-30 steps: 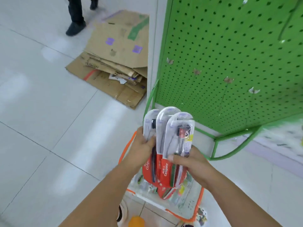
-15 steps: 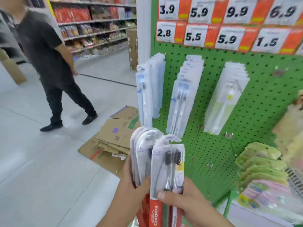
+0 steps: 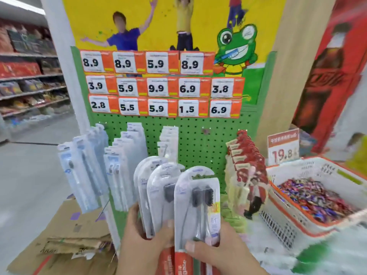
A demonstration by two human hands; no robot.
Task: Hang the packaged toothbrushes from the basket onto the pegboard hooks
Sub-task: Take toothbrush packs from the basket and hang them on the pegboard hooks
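Head view: both hands grip toothbrush packs [image 3: 196, 203] (bottoms cut off).

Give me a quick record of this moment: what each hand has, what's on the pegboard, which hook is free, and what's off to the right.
left hand: grips a fanned stack of toothbrush packs
right hand: pinches the front toothbrush pack, thumb across its face
pegboard: green, three rows of pale toothbrush packs hang at left, red packs at right
free hook: bare hook between them
price tags: three rows above the hooks
right side: white basket of wrapped sweets
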